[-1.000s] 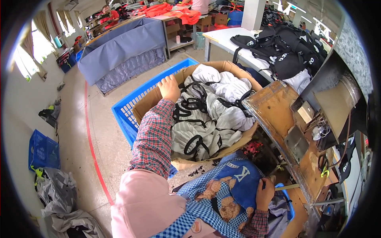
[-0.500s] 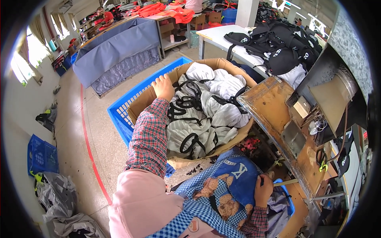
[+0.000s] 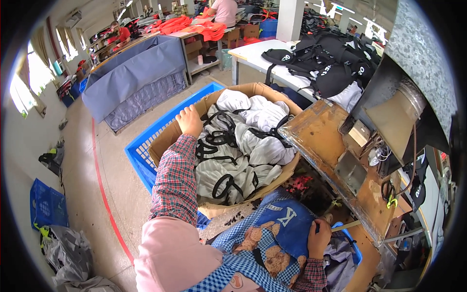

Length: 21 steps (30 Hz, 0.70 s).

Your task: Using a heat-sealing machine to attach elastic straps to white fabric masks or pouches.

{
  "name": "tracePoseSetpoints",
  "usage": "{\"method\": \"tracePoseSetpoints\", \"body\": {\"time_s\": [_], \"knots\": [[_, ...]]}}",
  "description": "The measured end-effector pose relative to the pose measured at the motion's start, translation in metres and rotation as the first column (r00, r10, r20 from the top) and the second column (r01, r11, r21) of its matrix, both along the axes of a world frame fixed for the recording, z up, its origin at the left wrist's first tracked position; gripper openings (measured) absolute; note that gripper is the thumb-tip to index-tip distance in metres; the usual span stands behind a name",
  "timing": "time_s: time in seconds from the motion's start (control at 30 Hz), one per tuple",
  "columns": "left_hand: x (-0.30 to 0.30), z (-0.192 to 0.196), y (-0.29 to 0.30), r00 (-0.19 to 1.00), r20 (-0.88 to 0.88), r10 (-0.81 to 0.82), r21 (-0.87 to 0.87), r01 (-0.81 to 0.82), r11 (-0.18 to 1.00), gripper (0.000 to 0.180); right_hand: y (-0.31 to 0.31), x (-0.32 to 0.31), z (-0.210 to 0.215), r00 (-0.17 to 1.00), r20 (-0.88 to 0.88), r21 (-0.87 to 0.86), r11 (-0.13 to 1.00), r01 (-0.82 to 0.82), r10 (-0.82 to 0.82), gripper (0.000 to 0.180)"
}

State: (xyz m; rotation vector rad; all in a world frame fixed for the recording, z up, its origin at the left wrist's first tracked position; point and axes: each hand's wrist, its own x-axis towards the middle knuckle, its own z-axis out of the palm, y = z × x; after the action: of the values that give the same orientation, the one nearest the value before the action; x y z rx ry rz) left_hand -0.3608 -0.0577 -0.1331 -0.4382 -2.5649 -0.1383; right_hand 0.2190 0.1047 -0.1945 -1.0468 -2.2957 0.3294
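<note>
My left hand (image 3: 189, 121) is closed over the far left rim of a large cardboard box (image 3: 212, 210). Inside the box lies a heap of light grey and white fabric pieces (image 3: 265, 147) with black straps (image 3: 221, 130) looped over them. The box stands in front of me, partly over a blue plastic crate (image 3: 142, 151). Low on the right, beside my blue checked apron (image 3: 287, 225) with teddy bears on it, my right hand (image 3: 319, 239) has its fingers curled. A bit of something dark shows at these fingers, too small to name.
A worn wooden sewing table (image 3: 316, 127) juts in close on the right. Behind it, black bags (image 3: 335, 61) pile on a white table (image 3: 247, 53). A grey fabric-lined bin (image 3: 134, 63) stands far left. Another blue crate (image 3: 47, 203) sits by the left wall.
The view has shifted slightly, so the box, crate and tables appear a little to the left and lower. My left hand keeps its hold on the rim; my right hand stays low.
</note>
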Motion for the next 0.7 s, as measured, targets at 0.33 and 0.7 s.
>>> {"method": "tracePoseSetpoints", "body": {"time_s": [0.33, 0.7], "knots": [[0.0026, -0.0020, 0.0012, 0.999, -0.048, -0.014, -0.037, 0.012, 0.999, 0.026, 0.0020, -0.0024, 0.0029, 1.000, -0.002, -0.022, 1.000, 0.004, -0.004, 0.012], [-0.0002, -0.0026, 0.0016, 0.999, -0.039, -0.011, -0.036, 0.010, 0.999, 0.028, 0.0039, 0.0000, -0.0003, 1.000, -0.011, 0.010, 1.000, 0.004, -0.004, 0.011]]}}
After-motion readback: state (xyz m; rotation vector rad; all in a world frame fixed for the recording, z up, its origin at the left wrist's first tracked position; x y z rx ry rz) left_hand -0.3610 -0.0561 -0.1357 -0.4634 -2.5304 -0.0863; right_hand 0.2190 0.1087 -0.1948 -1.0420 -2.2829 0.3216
